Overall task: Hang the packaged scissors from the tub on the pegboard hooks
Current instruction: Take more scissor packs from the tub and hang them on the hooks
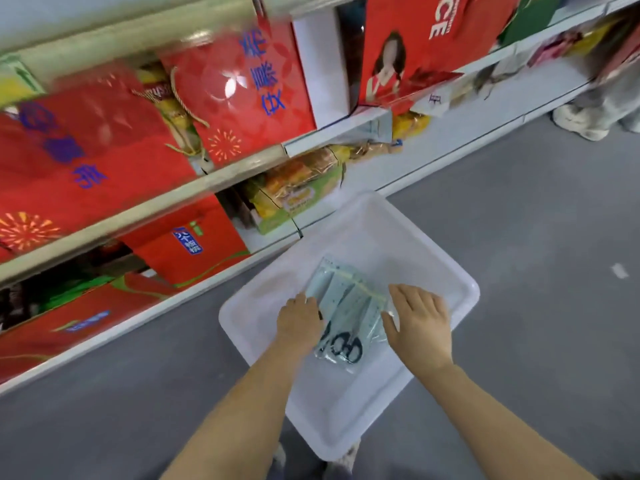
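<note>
Here I look down into a white tub (408, 237) that sits on the grey floor (519, 209), and I take that tub as my marker for everything else. Inside it, near the middle of its base, lies a small stack of packaged scissors (349, 306): pale teal cards in clear wrap, with black finger loops showing at the end nearest me. The stack lies flat and slightly fanned.

My left hand (299, 322) is inside the tub, on the left edge of the stack. Its fingers are curled down against the packs and touch them, but I cannot tell whether they have actually closed around one. My right hand (420, 327) is also inside the tub, at the right edge of the stack. Its fingers are spread apart, palm down, with the thumb touching the wrap, and it holds nothing. So the packs lie between my two hands, resting on the tub floor.

Just beyond the tub's far left side runs a shelf (242, 174) stacked with red gift boxes (242, 98) and snack packs (294, 188). Well past the tub's far right corner, someone's pale shoe (581, 123) stands on the floor. The top of the view is blurred.
</note>
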`<state>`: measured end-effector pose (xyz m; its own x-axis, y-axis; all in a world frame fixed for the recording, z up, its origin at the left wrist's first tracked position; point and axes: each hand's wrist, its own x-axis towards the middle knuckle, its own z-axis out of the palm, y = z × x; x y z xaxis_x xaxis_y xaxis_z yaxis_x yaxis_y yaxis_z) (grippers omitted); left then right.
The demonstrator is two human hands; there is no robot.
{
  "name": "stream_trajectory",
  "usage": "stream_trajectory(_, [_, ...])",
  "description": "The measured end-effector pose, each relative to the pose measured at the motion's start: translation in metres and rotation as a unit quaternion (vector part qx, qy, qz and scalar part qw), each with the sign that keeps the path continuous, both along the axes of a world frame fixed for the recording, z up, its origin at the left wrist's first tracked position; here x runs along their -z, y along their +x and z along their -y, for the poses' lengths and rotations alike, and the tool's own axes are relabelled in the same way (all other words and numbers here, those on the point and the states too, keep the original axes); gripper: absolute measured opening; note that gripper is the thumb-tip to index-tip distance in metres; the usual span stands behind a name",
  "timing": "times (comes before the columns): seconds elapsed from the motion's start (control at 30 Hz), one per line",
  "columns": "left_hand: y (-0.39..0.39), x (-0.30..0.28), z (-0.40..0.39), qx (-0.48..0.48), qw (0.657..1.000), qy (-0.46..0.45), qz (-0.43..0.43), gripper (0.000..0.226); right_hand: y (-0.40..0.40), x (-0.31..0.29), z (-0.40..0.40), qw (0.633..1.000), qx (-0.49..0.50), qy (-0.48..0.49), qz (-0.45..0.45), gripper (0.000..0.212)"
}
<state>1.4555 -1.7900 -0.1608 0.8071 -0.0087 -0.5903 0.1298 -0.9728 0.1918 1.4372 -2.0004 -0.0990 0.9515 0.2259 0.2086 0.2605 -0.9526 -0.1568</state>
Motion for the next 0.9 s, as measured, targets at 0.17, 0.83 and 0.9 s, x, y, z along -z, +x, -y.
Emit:
stream_trajectory(0.17, [0.027,0.037,0.005,-0.115,0.993,-0.016,-0.026,0.091,-0.017,0.032,-0.002,0.998,0.029,-0.001,-0.047,0.046])
stream_trajectory(0.83, [-0.004,0.01,-0.017,-0.27,0.941,-0.182,0.093,0.06,0.04,0.107,-0.124,0.575,0.578,0.475,-0.331,0.025])
stream_trajectory(0.9, [-0.008,0.006,-0.02,-0.299,0.917,-0.239,0.11,0.057,0.043,0.106,-0.121,0.542,0.585,0.505,-0.331,0.022])
